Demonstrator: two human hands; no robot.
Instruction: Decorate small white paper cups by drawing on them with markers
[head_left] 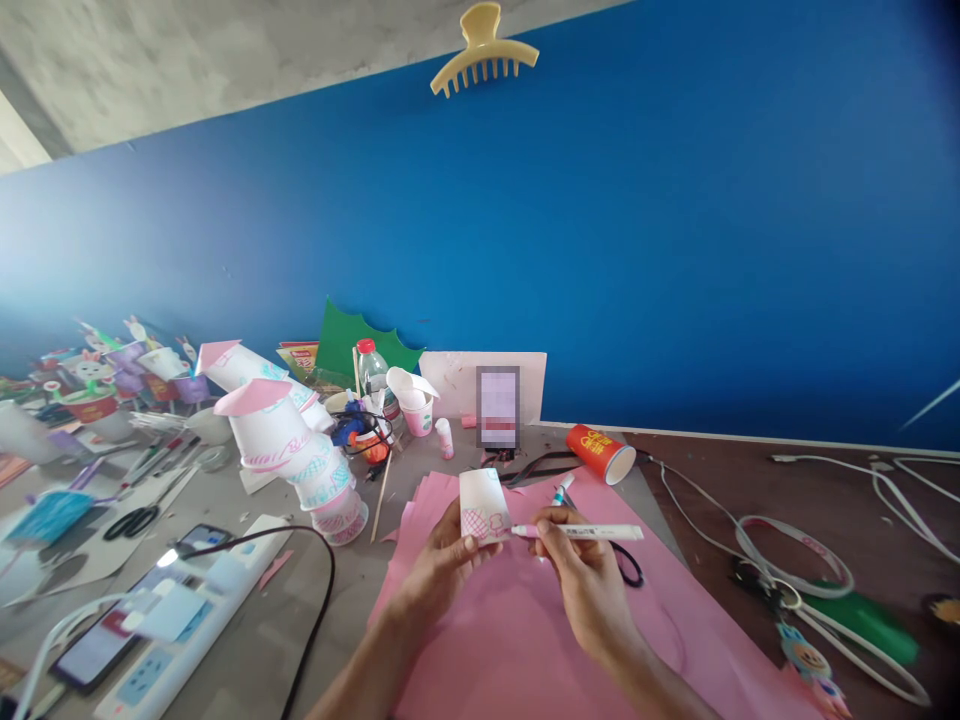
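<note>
My left hand point(444, 560) is closed around a white paper cup point(484, 498), which is tilted and carries pink drawings, among them a cross-hatched ice cream cone. In my right hand point(581, 575) is a white marker pen point(600, 532). Its pink tip end points left at the cup's drawn side; whether it touches cannot be made out. Under both hands lies pink paper point(517, 640). A second marker with a teal end point(561, 490) rests on that paper just behind my right hand, and a black loop point(628, 565) lies beside it.
A red paper cup point(600, 455) lies on its side at the back. To the left stand decorated stacked cups point(259, 425) with pink cone tops. A power strip point(154, 660) with cables and scissors point(135, 518) are further left. A phone point(499, 408) stands upright behind. White cords point(795, 560) lie right.
</note>
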